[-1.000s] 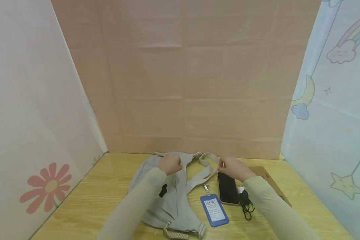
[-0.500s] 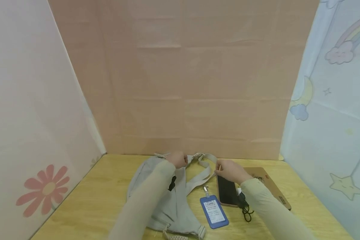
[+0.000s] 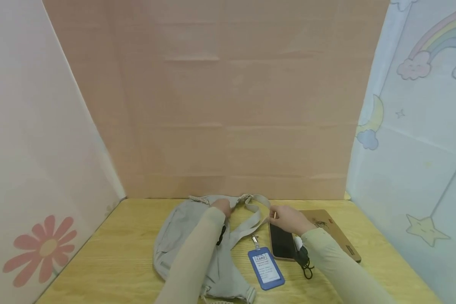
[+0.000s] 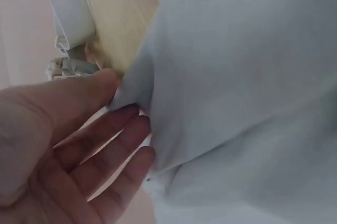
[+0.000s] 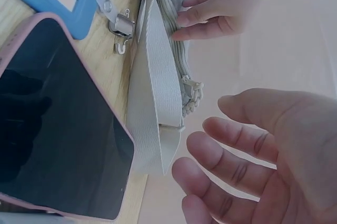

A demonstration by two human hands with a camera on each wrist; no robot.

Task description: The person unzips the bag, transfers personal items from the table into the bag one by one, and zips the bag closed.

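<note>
While a soft, pale grey fabric bag point(image 3: 179, 231) is being supported left of centre on a yellow wood-grain tabletop point(image 3: 106, 253), an edge of its cloth is being pinched by a bare left hand point(image 3: 221, 205). That grip is being clamped on the fabric between thumb and fingers. The bare right hand point(image 3: 287, 218) is being held near the bag's flat, pale woven strap point(image 3: 243, 230), its grip slack, thumb and fingers apart, with nothing being held.

The step in hand is being judged as handling the bag by its edge. If the strap is being aimed for, the right thumb and fingers would next need to be brought together on it.

Just beside the bag, a blue-framed card holder point(image 3: 266, 268) is being seen; beyond it, a black-screened phone point(image 3: 282, 240) is being partly covered by the right hand, with a black bundled cable point(image 3: 303, 257) and a flat brown rectangular board point(image 3: 336, 232) farther right.

In the head view, the left fingertips are being hidden; by the left wrist view, their pinch is being revealed. By the right wrist view, the phone's pink rim and a gap between right fingers and strap are being shown, whereas from the head they are appearing to meet.
</note>
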